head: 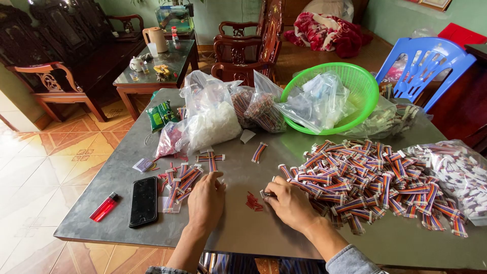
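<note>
The left hand [205, 199] rests flat and open on the table [243, 228], touching a small cable stack [180, 185]. The right hand [290, 203] pinches one connector [266, 193]; the large cable pile [375, 177] lies just right of it.

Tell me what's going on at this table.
A person sits at a grey table sorting short multicoloured ribbon cables. The left hand rests by a small bunch of cables; the right hand pinches one at the edge of the big pile. Plastic bags, a green basket, a phone and a red lighter lie around.
</note>
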